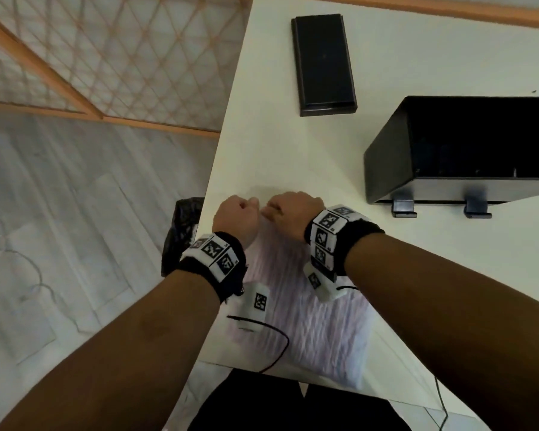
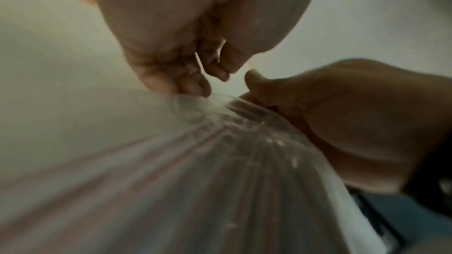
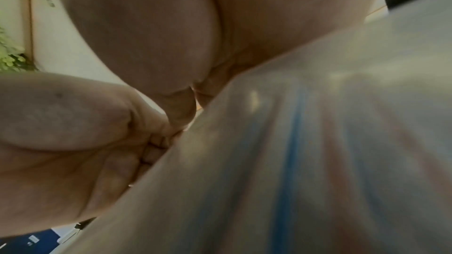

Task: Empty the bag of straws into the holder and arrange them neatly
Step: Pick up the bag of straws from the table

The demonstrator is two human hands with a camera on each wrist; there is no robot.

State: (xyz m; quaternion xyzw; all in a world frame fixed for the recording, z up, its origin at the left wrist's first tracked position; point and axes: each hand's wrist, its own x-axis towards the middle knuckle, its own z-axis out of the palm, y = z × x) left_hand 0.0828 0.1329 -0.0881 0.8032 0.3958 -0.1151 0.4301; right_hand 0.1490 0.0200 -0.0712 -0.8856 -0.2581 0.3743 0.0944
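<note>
Far left, off the table [image 1: 293, 157] edge, a dark crumpled bag [image 1: 181, 231]. Left hand [image 1: 235, 220] curled, pinching the far end of the clear straw bag [image 1: 311, 325]; right hand [image 1: 293, 214] just beside it, curled too and pinching the same end. Fingertips [image 2: 205, 88] nearly meeting over gathered plastic in the left wrist view. Straw bag lying flat at the near table edge, full of pale straws, some blue. Behind, a flat black lid [image 1: 322, 63]. Far right, well apart, the black holder [image 1: 467, 150] standing on small feet.
</note>
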